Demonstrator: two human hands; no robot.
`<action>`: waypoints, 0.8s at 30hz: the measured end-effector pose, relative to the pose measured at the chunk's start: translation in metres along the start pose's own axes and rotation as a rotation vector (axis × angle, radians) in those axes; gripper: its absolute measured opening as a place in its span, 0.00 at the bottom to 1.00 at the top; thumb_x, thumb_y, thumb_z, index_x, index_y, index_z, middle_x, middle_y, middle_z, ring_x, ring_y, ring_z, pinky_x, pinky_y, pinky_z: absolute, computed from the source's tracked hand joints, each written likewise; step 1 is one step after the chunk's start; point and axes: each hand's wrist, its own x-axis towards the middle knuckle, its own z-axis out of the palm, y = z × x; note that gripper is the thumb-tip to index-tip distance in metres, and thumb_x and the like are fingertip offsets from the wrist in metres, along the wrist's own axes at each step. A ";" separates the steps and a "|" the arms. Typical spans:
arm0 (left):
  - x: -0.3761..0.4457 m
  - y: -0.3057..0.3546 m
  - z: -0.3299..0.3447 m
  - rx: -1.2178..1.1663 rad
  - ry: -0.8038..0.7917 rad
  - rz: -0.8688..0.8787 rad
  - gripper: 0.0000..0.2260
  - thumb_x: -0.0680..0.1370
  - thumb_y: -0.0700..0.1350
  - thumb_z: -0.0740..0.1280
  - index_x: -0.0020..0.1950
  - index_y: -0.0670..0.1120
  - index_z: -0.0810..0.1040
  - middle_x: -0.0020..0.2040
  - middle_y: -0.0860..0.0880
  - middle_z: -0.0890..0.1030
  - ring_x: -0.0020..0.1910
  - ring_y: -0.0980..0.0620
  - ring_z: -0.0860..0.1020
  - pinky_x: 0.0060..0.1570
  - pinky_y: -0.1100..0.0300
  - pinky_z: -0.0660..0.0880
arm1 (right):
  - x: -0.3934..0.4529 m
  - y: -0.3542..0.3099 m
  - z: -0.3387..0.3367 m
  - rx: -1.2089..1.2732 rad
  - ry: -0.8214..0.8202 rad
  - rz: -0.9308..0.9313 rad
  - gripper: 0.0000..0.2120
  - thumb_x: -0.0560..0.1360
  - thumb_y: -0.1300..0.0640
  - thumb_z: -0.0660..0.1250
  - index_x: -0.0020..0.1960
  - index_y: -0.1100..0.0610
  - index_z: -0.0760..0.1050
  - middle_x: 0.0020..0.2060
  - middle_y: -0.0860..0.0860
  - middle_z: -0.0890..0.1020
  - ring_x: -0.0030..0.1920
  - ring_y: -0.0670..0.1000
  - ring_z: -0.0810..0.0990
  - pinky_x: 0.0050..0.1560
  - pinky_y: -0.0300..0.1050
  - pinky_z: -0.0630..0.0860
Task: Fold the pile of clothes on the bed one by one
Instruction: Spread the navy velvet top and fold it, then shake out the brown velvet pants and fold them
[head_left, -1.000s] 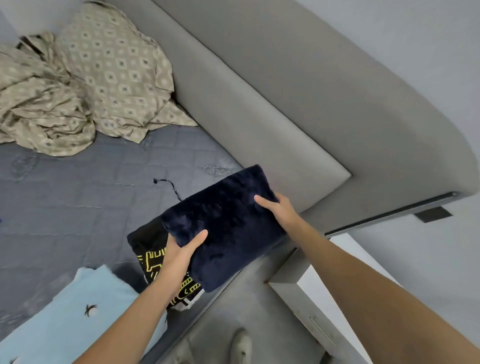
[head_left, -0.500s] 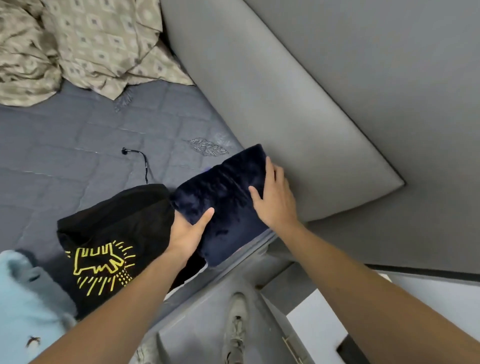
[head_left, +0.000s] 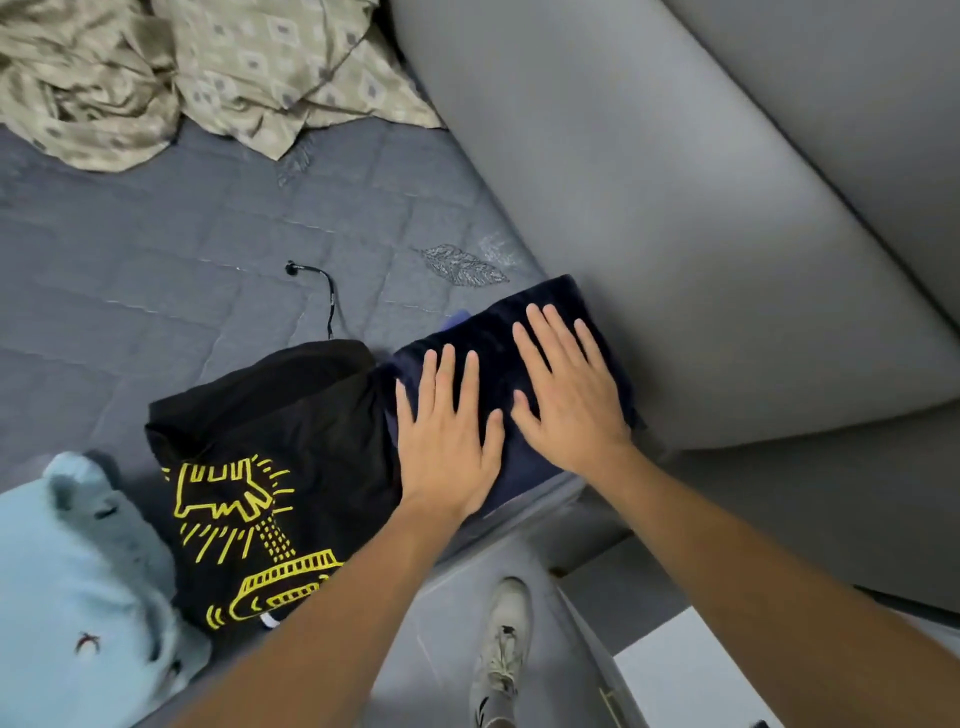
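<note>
Navy fleece (head_left: 488, 332), folded into a compact rectangle, lies at the near corner of the bed (head_left: 171, 260), its far short edge touching the grey padded headboard (head_left: 649, 234). Its near long edge runs just along the mattress edge, with the floor (head_left: 457, 613) directly below.

Both hands lie flat on top of it, palms down. The left hand (head_left: 447, 441) covers the fleece's left end, fingers straight and slightly spread, its outer edge just beside a folded black shirt (head_left: 270, 415). The right hand (head_left: 566, 395) presses the right end, fingers straight and fanned wide, its fingertips near the headboard. Neither hand curls round any cloth.

The black shirt carries a yellow line drawing and touches the fleece's left edge. A thin black cord (head_left: 324, 291) trails from it onto the mattress. To the left, near the lower corner of the view, a pale blue garment (head_left: 67, 582) sits beside the shirt.

Open quilted grey mattress stretches beyond the shirt and fleece. At the far top left lies crumpled beige patterned bedding (head_left: 208, 67), well apart from the hands.

Below the mattress edge, a pale shoe (head_left: 501, 649) stands on the floor, with a white block (head_left: 691, 675) to its right.
</note>
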 end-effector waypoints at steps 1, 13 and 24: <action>0.004 -0.005 0.008 0.006 -0.012 -0.002 0.30 0.84 0.59 0.51 0.85 0.48 0.54 0.85 0.44 0.54 0.84 0.45 0.48 0.80 0.36 0.49 | 0.003 0.004 0.004 0.011 -0.002 -0.005 0.35 0.79 0.47 0.59 0.82 0.59 0.59 0.82 0.59 0.58 0.83 0.57 0.54 0.82 0.59 0.52; 0.030 -0.029 0.075 0.077 -0.064 0.006 0.33 0.83 0.60 0.51 0.86 0.52 0.45 0.86 0.46 0.45 0.84 0.44 0.42 0.79 0.35 0.48 | 0.011 0.020 0.073 0.083 0.039 0.052 0.36 0.80 0.45 0.60 0.84 0.54 0.54 0.84 0.56 0.52 0.84 0.56 0.46 0.81 0.62 0.51; -0.033 -0.009 -0.083 0.044 -0.139 -0.087 0.30 0.83 0.63 0.45 0.85 0.54 0.56 0.84 0.46 0.56 0.83 0.44 0.55 0.78 0.41 0.59 | -0.006 -0.058 -0.081 0.157 -0.023 0.056 0.37 0.76 0.49 0.64 0.83 0.54 0.57 0.83 0.54 0.59 0.84 0.54 0.52 0.82 0.60 0.52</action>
